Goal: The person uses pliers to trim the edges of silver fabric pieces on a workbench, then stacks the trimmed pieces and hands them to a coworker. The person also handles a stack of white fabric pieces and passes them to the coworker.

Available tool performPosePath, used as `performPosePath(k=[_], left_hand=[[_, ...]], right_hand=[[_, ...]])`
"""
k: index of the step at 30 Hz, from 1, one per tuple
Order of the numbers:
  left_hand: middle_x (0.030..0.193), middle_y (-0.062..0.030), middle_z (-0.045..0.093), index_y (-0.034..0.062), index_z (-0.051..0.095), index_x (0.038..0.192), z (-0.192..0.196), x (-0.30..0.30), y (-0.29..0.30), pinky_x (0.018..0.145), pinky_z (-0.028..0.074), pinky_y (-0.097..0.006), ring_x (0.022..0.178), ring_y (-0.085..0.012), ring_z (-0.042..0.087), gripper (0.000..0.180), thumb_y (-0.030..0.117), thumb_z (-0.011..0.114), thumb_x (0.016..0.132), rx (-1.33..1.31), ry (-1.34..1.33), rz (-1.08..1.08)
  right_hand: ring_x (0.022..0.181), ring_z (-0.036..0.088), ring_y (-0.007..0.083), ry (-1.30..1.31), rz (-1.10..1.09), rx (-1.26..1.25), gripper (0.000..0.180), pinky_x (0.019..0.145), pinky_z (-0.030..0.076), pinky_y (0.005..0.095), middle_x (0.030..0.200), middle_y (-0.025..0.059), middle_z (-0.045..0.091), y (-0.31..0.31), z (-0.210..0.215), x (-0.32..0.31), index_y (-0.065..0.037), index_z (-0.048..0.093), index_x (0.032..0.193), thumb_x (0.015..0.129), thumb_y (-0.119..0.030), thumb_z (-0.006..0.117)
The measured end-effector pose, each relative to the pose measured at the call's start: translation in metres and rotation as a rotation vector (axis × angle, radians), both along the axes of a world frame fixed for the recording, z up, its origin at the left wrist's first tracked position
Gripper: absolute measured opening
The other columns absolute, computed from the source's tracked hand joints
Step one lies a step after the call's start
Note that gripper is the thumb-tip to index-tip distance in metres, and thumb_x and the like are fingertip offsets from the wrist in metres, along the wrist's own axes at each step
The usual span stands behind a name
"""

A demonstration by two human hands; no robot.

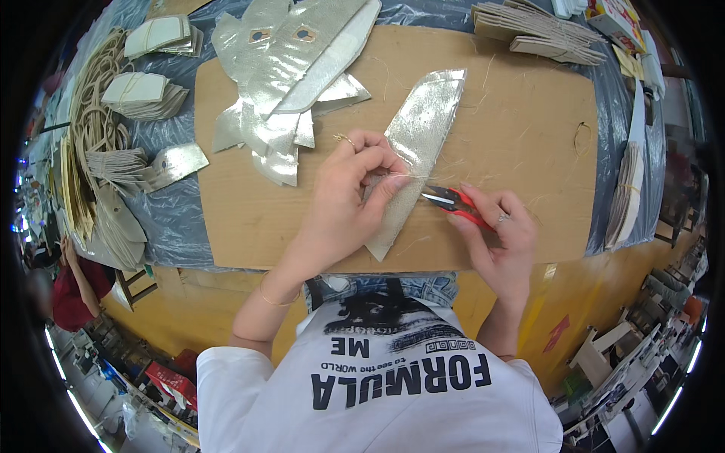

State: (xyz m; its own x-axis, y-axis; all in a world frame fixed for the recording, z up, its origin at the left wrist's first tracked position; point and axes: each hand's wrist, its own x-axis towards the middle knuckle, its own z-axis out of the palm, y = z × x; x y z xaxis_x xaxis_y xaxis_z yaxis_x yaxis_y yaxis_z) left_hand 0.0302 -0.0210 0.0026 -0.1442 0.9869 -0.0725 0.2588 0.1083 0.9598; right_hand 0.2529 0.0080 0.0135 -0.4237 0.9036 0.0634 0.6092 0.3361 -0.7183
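A metallic silver-gold cut piece (pixel 427 113) lies slantwise on the brown board (pixel 529 158) in front of me. My left hand (pixel 351 189) is over its left edge, thumb and forefinger pinched on a pale thread (pixel 423 177) that runs to the right across the piece. From the right, my right hand (pixel 502 234) grips red-handled thread snips (pixel 461 204). Their dark blades point left and lie over the piece's right edge, just below the thread. Whether the blades touch the thread I cannot tell.
Shiny pieces (pixel 264 83) are heaped at the board's far left. Bundled pale pieces (pixel 143 94) and beige cords (pixel 98 98) lie further left. More bundles stand at the far right (pixel 540 34) and right edge (pixel 628 192). Loose threads are scattered on the board. Another person (pixel 79 287) is at far left.
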Motion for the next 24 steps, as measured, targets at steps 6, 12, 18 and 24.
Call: performPosePath(k=[6, 12, 18, 24], left_hand=[[0.097, -0.0072, 0.058, -0.0022, 0.065, 0.093, 0.0, -0.008, 0.004, 0.069, 0.045, -0.025, 0.076, -0.0124, 0.052, 0.007, 0.0, 0.068, 0.087, -0.014, -0.045, -0.035], [0.101, -0.0035, 0.055, -0.0023, 0.065, 0.093, 0.006, -0.01, 0.007, 0.073, 0.042, -0.021, 0.084, -0.0083, 0.048, 0.005, -0.001, 0.069, 0.089, -0.085, -0.096, -0.091], [0.099, -0.0084, 0.056, -0.0035, 0.063, 0.093, 0.006, -0.007, 0.009, 0.068, 0.045, -0.025, 0.076, -0.0146, 0.053, 0.008, -0.001, 0.068, 0.087, -0.042, -0.017, -0.113], [0.1, -0.0038, 0.055, -0.0016, 0.064, 0.091, 0.006, -0.005, 0.008, 0.07, 0.043, -0.022, 0.079, -0.0086, 0.049, 0.005, 0.001, 0.068, 0.089, -0.053, -0.015, -0.083]], right_hand=[[0.068, 0.058, 0.0193, 0.006, -0.024, 0.114, 0.039, 0.063, 0.045, 0.0298, 0.082, 0.0066, 0.064, 0.0, 0.001, -0.005, -0.006, 0.074, 0.112, 0.073, -0.012, 0.083], [0.063, 0.055, 0.018, 0.003, -0.011, 0.144, 0.039, 0.059, 0.041, 0.0313, 0.079, 0.0035, 0.064, 0.005, 0.009, -0.004, -0.008, 0.076, 0.108, 0.071, -0.02, 0.084], [0.068, 0.059, 0.0192, -0.078, 0.021, 0.156, 0.039, 0.061, 0.046, 0.0296, 0.08, 0.0093, 0.062, 0.002, -0.004, -0.023, -0.001, 0.073, 0.111, 0.073, -0.004, 0.082], [0.062, 0.053, 0.0167, 0.0, -0.02, 0.153, 0.038, 0.057, 0.039, 0.03, 0.077, 0.0031, 0.06, 0.0, -0.005, -0.02, -0.007, 0.075, 0.109, 0.073, -0.015, 0.084]])
